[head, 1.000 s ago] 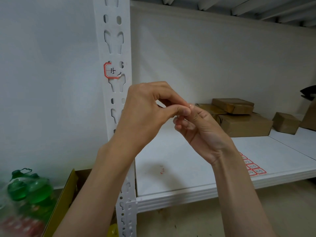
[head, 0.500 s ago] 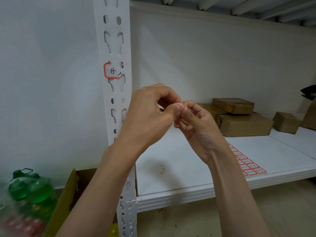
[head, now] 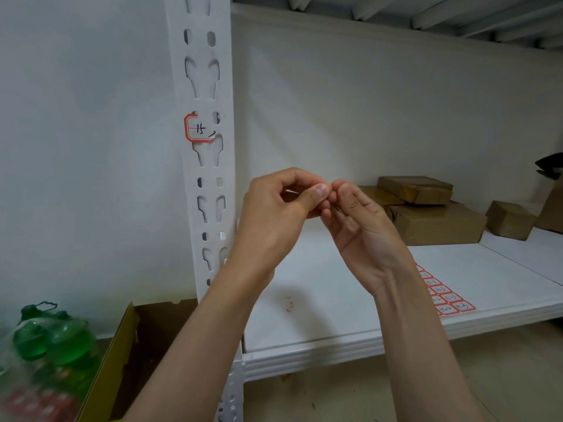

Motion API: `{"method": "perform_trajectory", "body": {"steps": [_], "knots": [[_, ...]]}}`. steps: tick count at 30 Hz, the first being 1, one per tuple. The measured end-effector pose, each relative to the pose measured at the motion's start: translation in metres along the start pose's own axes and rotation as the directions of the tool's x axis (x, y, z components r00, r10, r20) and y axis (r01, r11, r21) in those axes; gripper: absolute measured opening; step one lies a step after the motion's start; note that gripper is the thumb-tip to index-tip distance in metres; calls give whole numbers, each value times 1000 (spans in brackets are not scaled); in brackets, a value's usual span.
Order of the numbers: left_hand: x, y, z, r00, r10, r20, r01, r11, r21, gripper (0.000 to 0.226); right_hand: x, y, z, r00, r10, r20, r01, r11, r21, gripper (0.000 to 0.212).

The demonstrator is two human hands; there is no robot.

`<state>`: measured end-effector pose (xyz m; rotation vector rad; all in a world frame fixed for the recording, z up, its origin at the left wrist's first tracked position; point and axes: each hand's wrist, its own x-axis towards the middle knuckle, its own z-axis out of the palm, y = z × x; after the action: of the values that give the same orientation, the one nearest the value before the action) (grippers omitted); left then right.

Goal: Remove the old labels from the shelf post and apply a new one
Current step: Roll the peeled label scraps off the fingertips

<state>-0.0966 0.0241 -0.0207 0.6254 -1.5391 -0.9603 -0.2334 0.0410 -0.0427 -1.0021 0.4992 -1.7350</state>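
Beside shelf post (head: 201, 184), L hand (head: 274, 214) & R hand (head: 362, 236) fingers curled, tips touching; held item indiscernible.

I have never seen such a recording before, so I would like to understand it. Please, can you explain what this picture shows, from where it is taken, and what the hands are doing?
There is no machine here. A person wears a camera on the head, so you look forward and down at their own two bare hands. The left hand and right hand meet at the fingertips in front of a white shelf; they seem to pinch something tiny, too small to identify. On the white post a torn red-edged label remains. On the shelf lie a sheet of new labels and brown boxes. Lower left are green bottles and an open carton.
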Motion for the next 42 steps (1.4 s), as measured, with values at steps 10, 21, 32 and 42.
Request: {"method": "perform_trajectory", "body": {"steps": [10, 21, 32, 42], "knots": [[1, -8, 1, 996, -79, -41, 75, 992, -104, 12, -1, -1, -1, 999, -33, 11, 34, 994, -106, 18], [4, -12, 0, 989, -143, 20, 144, 986, -79, 10, 0, 2, -1, 994, -105, 30, 109, 960, -258, 17], [1, -11, 5, 912, -326, 248, 395, 862, -319, 7, 0, 1, -8, 987, -113, 111, 133, 972, -193, 18], [3, -16, 1, 861, -402, 311, 499, 783, -371, 30, -3, -3, -7, 982, -114, 153, 150, 956, -251, 5]]}}
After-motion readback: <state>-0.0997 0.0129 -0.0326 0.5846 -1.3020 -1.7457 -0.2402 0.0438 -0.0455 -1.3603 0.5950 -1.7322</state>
